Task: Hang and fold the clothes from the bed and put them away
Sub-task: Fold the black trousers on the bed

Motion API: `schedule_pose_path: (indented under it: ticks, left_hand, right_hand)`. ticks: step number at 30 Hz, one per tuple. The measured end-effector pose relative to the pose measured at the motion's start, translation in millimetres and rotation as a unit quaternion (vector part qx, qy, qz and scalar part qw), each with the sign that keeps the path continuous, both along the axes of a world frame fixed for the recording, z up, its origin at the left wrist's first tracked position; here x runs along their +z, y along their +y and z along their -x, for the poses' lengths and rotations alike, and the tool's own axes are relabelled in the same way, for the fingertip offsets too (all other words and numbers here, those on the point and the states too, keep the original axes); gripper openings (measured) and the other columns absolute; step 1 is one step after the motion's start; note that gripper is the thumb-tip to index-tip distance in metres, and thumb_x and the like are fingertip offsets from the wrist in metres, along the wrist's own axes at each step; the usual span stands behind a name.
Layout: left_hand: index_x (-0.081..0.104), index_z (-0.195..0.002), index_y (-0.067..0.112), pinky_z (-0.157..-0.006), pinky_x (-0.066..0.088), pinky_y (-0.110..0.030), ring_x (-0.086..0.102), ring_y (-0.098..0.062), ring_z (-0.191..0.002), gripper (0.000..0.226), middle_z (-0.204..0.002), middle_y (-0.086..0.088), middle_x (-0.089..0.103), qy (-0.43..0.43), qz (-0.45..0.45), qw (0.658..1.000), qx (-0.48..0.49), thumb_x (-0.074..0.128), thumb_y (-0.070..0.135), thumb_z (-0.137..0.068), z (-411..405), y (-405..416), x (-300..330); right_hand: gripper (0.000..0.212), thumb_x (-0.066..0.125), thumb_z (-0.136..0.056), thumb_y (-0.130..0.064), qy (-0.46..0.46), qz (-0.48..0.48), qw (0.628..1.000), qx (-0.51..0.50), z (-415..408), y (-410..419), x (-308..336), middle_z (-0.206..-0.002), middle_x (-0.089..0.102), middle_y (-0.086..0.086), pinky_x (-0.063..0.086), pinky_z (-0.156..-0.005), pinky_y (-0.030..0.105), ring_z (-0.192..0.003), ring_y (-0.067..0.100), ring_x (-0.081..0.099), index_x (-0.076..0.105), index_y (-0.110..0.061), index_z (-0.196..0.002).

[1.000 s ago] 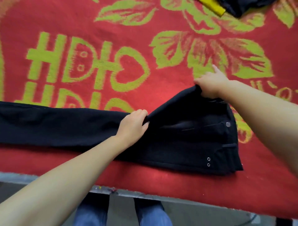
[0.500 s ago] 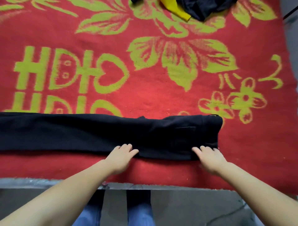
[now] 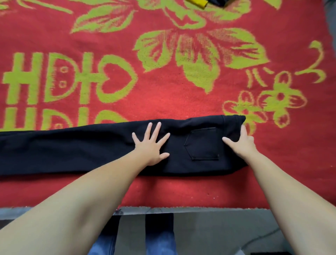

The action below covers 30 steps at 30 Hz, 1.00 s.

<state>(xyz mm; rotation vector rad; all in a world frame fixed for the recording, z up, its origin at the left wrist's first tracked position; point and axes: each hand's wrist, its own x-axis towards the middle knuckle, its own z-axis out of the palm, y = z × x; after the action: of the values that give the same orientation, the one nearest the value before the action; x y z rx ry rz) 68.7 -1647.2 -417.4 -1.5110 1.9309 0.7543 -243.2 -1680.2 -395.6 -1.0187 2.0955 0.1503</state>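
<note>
Black trousers (image 3: 81, 147), folded lengthwise leg on leg, lie across the near part of the bed, waist at the right and a back pocket (image 3: 201, 143) facing up. The legs run off the left edge of the view. My left hand (image 3: 151, 145) presses flat on the seat area with fingers spread. My right hand (image 3: 240, 142) rests on the waistband end, fingers straight, thumb pointing left. The bed is covered by a red blanket (image 3: 181, 94) with green flowers and letters.
A yellow item (image 3: 197, 2) and a dark garment (image 3: 218, 1) lie at the far top edge of the blanket. The bed's near edge (image 3: 181, 210) runs below the trousers, with grey floor and my jeans-clad legs (image 3: 160, 243) under it.
The trousers went from half open, with both hands lifting the top layer, to fully folded over. Both hands then moved from the near edge up onto the fabric and now press it flat.
</note>
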Motion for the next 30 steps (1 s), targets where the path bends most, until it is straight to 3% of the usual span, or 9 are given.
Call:
schedule_pose_path:
  ticks: [3, 6, 10, 12, 15, 18, 22, 26, 30]
  left_hand:
    - [-0.020, -0.144, 0.046, -0.100, 0.000, -0.077, -0.042, -0.029, -0.134, 0.083, -0.143, 0.001, -0.049, -0.032, -0.044, 0.999, -0.006, 0.039, 0.066, -0.089, 2.8, -8.1, 1.8]
    - [-0.008, -0.150, 0.040, -0.104, 0.003, -0.073, -0.035, -0.030, -0.138, 0.078, -0.149, -0.002, -0.042, -0.002, -0.020, 0.999, 0.025, 0.042, 0.056, -0.093, 8.6, -5.7, 18.0]
    - [0.025, -0.149, 0.031, -0.116, 0.011, -0.049, -0.009, -0.016, -0.147, 0.059, -0.160, 0.003, -0.016, 0.217, 0.026, 0.961, 0.168, 0.043, 0.049, -0.096, 24.1, 17.2, 42.1]
    - [0.030, -0.148, 0.033, -0.114, 0.018, -0.032, 0.014, -0.011, -0.145, 0.055, -0.161, 0.006, 0.008, 0.367, -0.081, 0.858, 0.350, 0.043, 0.049, -0.096, 36.6, 22.8, 61.9]
    - [0.031, -0.142, 0.045, -0.106, 0.038, -0.041, 0.045, -0.013, -0.130, 0.054, -0.147, 0.008, 0.040, 0.501, -0.224, 0.619, 0.562, 0.041, 0.062, -0.092, 48.1, 21.4, 96.1]
    - [0.047, -0.127, 0.048, -0.098, 0.047, -0.042, 0.059, -0.011, -0.115, 0.052, -0.128, 0.009, 0.059, 0.586, -0.236, 0.515, 0.580, 0.049, 0.071, -0.081, 27.8, 18.6, 116.9]
    - [0.055, -0.119, 0.022, -0.071, 0.051, -0.026, 0.066, -0.011, -0.085, 0.032, -0.093, 0.003, 0.069, 0.584, -0.140, 0.531, 0.597, 0.061, 0.037, -0.091, -35.8, 25.0, 117.0]
    - [0.057, -0.093, 0.016, -0.046, 0.045, -0.021, 0.057, -0.009, -0.051, 0.012, -0.060, 0.004, 0.060, 0.499, -0.057, 0.537, 0.677, 0.065, 0.026, -0.090, -104.1, 35.0, 97.6]
    - [0.063, -0.103, 0.020, -0.071, 0.052, -0.028, 0.068, -0.015, -0.088, 0.013, -0.096, -0.001, 0.071, 0.427, 0.004, 0.599, 0.677, 0.063, 0.023, -0.091, -153.5, 35.6, 66.9]
  right_hand:
    - [0.097, 0.073, -0.078, -0.050, -0.017, -0.006, 0.999, -0.034, 10.0, -3.2, -5.3, -0.140, 0.041, 0.019, 0.035, -0.107, 0.044, -0.128, 0.037, 0.043, 0.016, -0.022, -0.151]
    - [0.067, 0.077, -0.079, -0.032, -0.086, 0.015, 0.993, -0.079, 15.6, -1.7, 2.5, -0.128, 0.057, 0.012, 0.043, -0.088, 0.034, -0.109, 0.027, 0.057, 0.044, -0.009, -0.132]
    - [0.036, 0.069, -0.085, -0.016, -0.165, 0.108, 0.977, -0.077, 4.1, 0.3, 33.4, -0.119, 0.063, 0.006, 0.044, -0.081, 0.031, -0.097, 0.018, 0.059, 0.055, -0.016, -0.118]
    - [0.039, 0.068, -0.086, -0.015, -0.180, 0.156, 0.969, -0.062, -13.7, 2.3, 57.2, -0.116, 0.062, 0.001, 0.046, -0.082, 0.029, -0.101, 0.015, 0.060, 0.052, -0.018, -0.122]
    - [0.042, 0.068, -0.085, -0.012, -0.260, 0.195, 0.946, -0.007, -58.7, 11.3, 97.1, -0.112, 0.064, -0.012, 0.046, -0.071, 0.008, -0.091, -0.010, 0.061, 0.050, -0.025, -0.121]
    - [0.062, 0.067, -0.083, -0.012, -0.322, 0.188, 0.919, 0.125, -127.2, 27.1, 124.0, -0.118, 0.058, -0.026, 0.038, -0.081, 0.000, -0.104, -0.016, 0.055, 0.042, -0.033, -0.135]
    - [0.090, 0.066, -0.086, -0.020, -0.300, 0.121, 0.926, 0.193, -227.9, 54.6, 114.7, -0.096, 0.061, -0.003, 0.042, -0.075, 0.014, -0.093, 0.015, 0.060, 0.008, -0.028, -0.154]
    - [0.095, 0.064, -0.087, -0.020, -0.369, 0.059, 0.905, 0.203, -299.0, 75.7, 97.8, -0.100, 0.053, -0.006, 0.041, -0.084, 0.011, -0.092, 0.004, 0.054, -0.003, -0.023, -0.154]
    - [0.065, 0.058, -0.093, -0.021, -0.354, 0.101, 0.906, 0.210, -316.0, 86.3, 88.0, -0.136, 0.047, -0.003, 0.033, -0.109, 0.024, -0.127, 0.004, 0.044, 0.028, -0.020, -0.150]
